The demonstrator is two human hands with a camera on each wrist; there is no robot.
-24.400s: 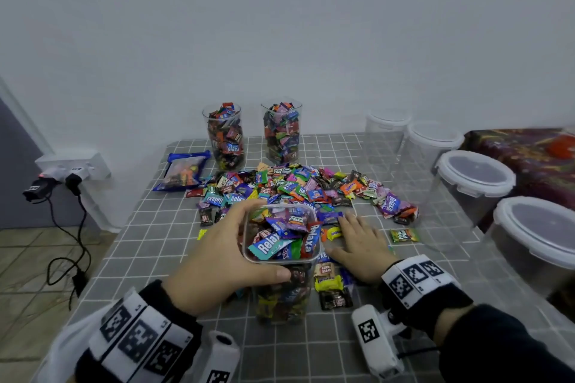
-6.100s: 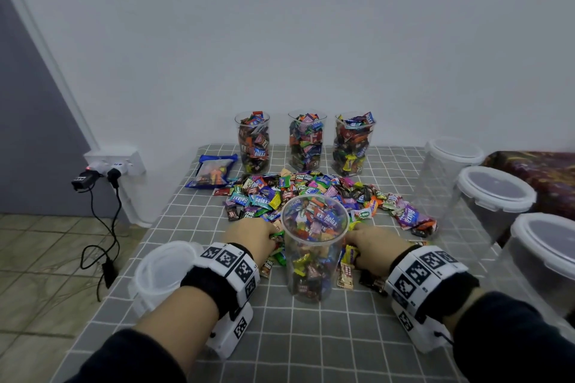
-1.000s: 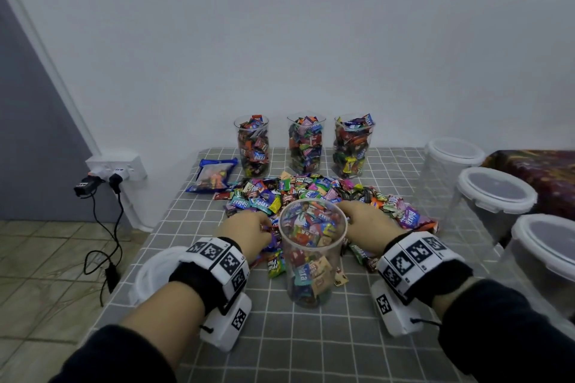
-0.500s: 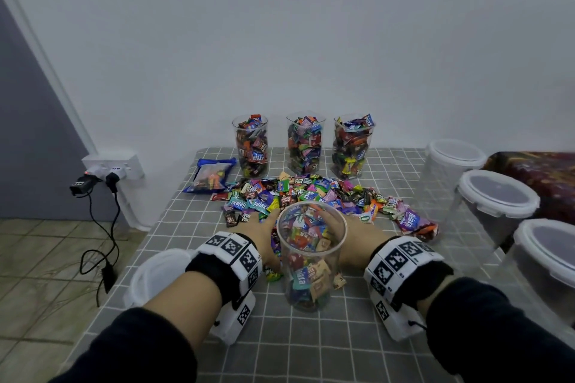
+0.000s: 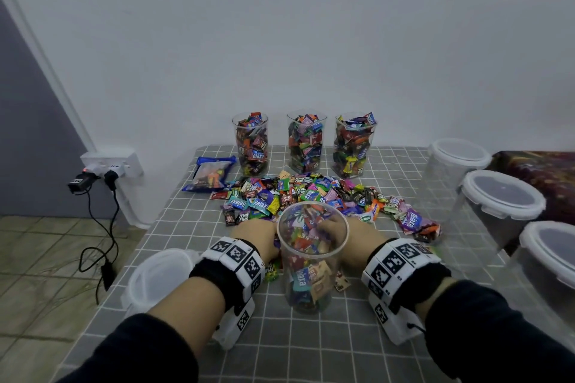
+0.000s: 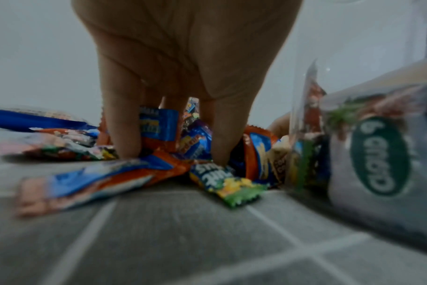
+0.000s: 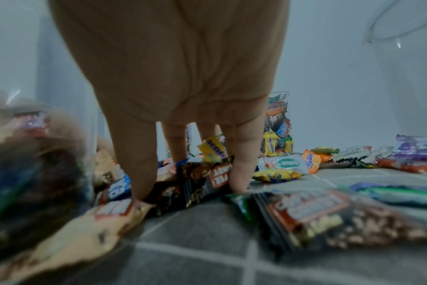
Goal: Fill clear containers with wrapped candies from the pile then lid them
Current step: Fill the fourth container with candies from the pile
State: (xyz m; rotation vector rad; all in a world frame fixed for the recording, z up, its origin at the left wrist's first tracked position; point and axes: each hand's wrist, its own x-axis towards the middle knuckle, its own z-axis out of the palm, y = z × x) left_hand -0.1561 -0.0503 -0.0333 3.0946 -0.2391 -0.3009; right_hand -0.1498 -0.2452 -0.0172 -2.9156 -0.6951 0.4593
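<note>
both hands were down in the near edge of the candy pile (image 5: 314, 196), one on each side of the open container (image 5: 312, 255), which stood upright on the checked tablecloth (image 5: 311, 348) just in front of the person and about two-thirds full. the left hand (image 5: 256, 236) had its fingers (image 6: 121, 123) curled down among the wrappers, raking a clump together against the cloth; the right hand (image 5: 357, 238) did the same, its fingertips (image 7: 241, 169) planted in the sweets. neither yet held a clear handful that i could make out.

the container's mouth lay between and above the two hands, equally near to both, so i'd judge any scoop had to rise straight up and tip inward over the rim.

the wrappers were thin, glossy, crinkled foil, slippery and loose; the container was smooth, clear, thin-walled plastic. its likely lid (image 5: 161, 274) lay by the left wrist. three filled containers (image 5: 306, 141) stood unlidded at the back.
</note>
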